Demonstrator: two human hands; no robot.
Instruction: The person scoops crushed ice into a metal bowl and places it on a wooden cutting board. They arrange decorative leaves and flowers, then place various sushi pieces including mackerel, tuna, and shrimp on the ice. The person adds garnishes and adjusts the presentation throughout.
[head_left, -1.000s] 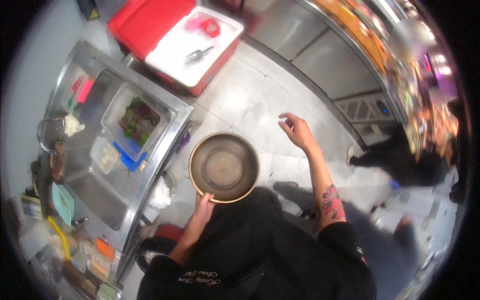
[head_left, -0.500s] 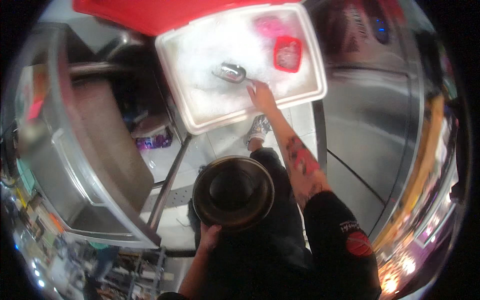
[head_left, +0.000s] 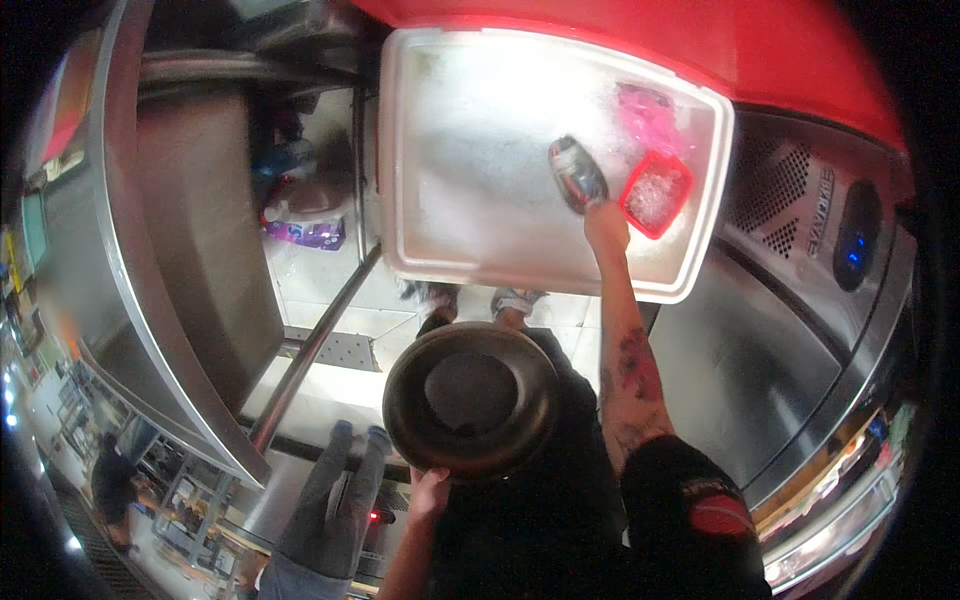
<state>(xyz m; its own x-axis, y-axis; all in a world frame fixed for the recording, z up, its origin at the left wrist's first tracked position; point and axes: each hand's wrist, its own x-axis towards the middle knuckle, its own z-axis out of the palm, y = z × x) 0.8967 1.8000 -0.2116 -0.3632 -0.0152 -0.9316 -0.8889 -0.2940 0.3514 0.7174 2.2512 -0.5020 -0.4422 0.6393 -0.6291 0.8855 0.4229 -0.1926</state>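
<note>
My right hand (head_left: 607,230) is closed on the handle of a shiny metal scoop (head_left: 578,174), whose head is over the white ice (head_left: 480,150) in a large white bin (head_left: 480,272). Close by the scoop, inside the bin, sits a red square container (head_left: 660,195) with ice pieces in it, and behind that a pink plastic bag (head_left: 648,118). With my left hand (head_left: 431,490) I grip the near rim of a round, dark metal bowl (head_left: 520,430), held low in front of me. Its inside looks bare, with a dark round bottom.
A red lid (head_left: 640,40) stands behind the bin. Steel cabinets flank it: an open steel door (head_left: 125,260) on the left, a perforated panel (head_left: 785,185) on the right. Other people (head_left: 325,510) are at the lower left. A purple package (head_left: 310,232) lies on the floor.
My right hand has gripped the scoop, which has swung from lying sideways to pointing away from me. The view has turned, and the bin appears further right. The left hand keeps the bowl.
</note>
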